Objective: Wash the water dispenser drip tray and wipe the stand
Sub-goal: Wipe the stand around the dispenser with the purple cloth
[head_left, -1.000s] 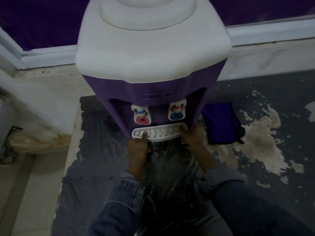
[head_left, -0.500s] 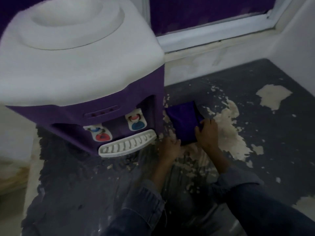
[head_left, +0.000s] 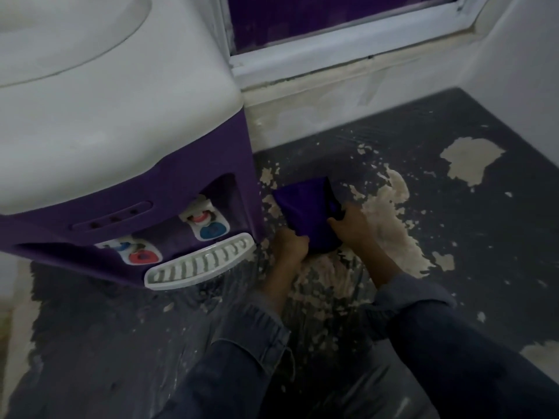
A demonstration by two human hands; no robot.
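Both hands have left the drip tray [head_left: 199, 263], still seated in the dispenser [head_left: 121, 122], and the left hand [head_left: 289, 246] and right hand [head_left: 351, 225] now grip the purple cloth [head_left: 305, 207] lying beside it, suggesting wiping first.

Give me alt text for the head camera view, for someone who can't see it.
A person's left hand and right hand hold a folded purple cloth on a peeling dark surface, beside a purple-and-white water dispenser whose white drip tray sits in place.
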